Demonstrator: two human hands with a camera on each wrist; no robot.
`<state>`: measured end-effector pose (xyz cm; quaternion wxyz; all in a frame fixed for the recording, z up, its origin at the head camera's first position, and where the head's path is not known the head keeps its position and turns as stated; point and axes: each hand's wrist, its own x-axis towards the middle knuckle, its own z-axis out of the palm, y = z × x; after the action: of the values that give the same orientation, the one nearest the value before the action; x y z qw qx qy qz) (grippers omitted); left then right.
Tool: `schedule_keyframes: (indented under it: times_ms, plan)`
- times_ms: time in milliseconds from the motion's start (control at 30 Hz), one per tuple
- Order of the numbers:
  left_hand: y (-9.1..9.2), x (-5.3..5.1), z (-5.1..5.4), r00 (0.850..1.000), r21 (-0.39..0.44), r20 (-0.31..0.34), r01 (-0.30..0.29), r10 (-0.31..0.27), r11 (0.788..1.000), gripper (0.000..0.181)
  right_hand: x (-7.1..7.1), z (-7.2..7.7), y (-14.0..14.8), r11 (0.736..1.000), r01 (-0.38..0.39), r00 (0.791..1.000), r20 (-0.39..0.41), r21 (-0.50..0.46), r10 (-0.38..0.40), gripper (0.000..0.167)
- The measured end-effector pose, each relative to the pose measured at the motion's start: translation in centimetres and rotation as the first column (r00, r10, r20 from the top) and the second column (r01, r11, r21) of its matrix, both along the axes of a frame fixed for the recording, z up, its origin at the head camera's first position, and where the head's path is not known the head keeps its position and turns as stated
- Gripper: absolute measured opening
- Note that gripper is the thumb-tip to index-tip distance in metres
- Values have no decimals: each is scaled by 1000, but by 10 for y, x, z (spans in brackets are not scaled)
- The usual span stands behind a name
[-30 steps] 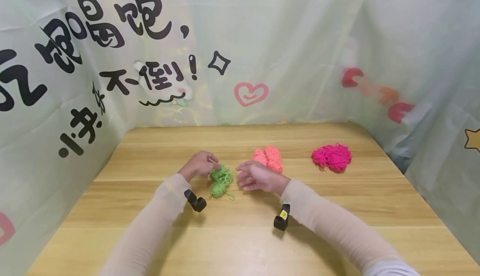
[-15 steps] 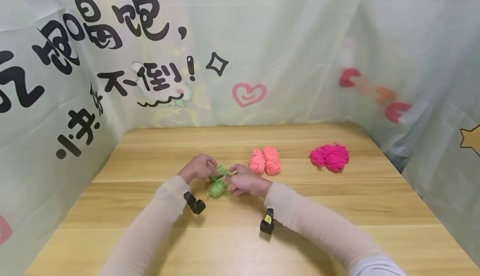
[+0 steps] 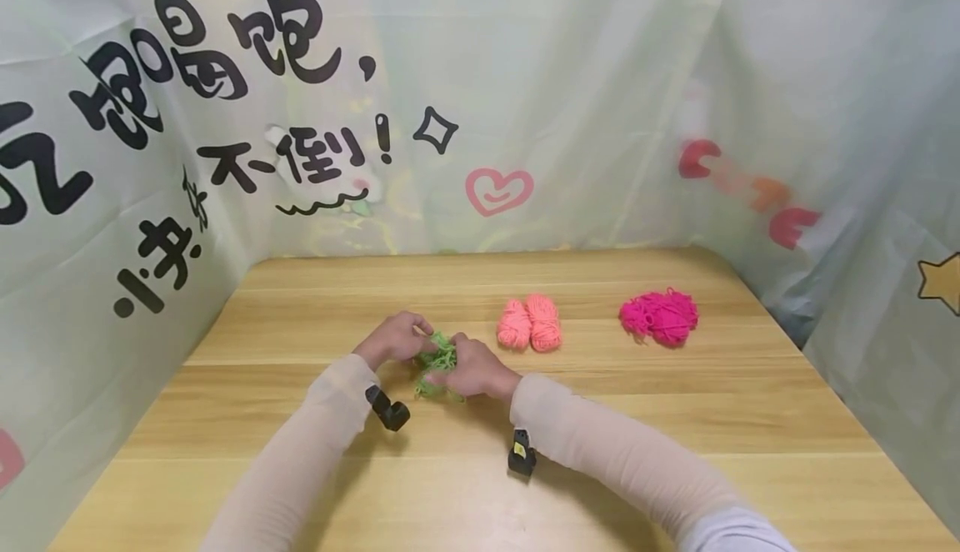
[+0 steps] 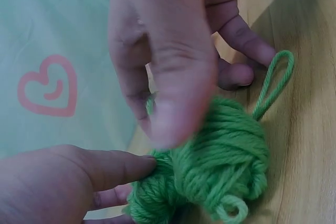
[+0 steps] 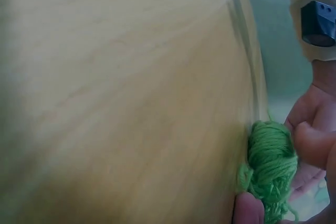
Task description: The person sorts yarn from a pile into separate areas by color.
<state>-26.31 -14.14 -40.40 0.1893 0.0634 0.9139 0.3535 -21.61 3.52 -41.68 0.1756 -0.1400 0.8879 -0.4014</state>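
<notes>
A small bundle of green yarn [image 3: 441,355] lies on the table between my two hands. At its far left end is my left hand [image 3: 396,338], with bent thumb and index finger closing on the strands; the thumb is blurred in the left wrist view. My right hand [image 3: 476,368] grips the near right end, thumb on one side and fingers on the other. The left wrist view shows the wound green yarn [image 4: 226,150] close up, with a loose loop standing out beside the left fingers. In the right wrist view, the right fingertips are partly cut off.
Two coral yarn bundles [image 3: 529,323] lie side by side behind the right hand. A magenta yarn bundle [image 3: 660,317] sits farther right. The wooden table [image 3: 465,485] meets a printed cloth backdrop [image 3: 600,102] at the back and sides.
My right hand has moved left from beside the coral yarn onto the green yarn and taken hold of it. The left hand has stayed nearly in place.
</notes>
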Motion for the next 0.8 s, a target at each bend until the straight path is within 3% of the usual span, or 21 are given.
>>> schedule_keyframes:
  times_ms: [133,267,367,567,667,800]
  plan:
    - [-1,0,-1,1000,6,7,-13,13,1000,38,0,0,-2,999,-6,999,-37,45,8,71]
    - [-3,-1,-2,1000,16,8,-22,22,1000,37,1,1,-1,997,-27,999,-43,72,30,41]
    - [-4,0,-2,1000,24,11,-28,28,999,38,1,2,0,996,-48,998,-38,74,51,28]
    - [-6,1,-1,999,27,8,-45,44,999,39,0,5,6,997,-68,998,15,46,67,25]
    - [-8,0,-2,999,34,10,-52,52,998,39,-1,7,7,996,-83,996,34,42,81,36]
    - [-10,0,-4,998,60,21,-60,59,996,40,-2,7,8,984,-162,987,1,79,162,48]
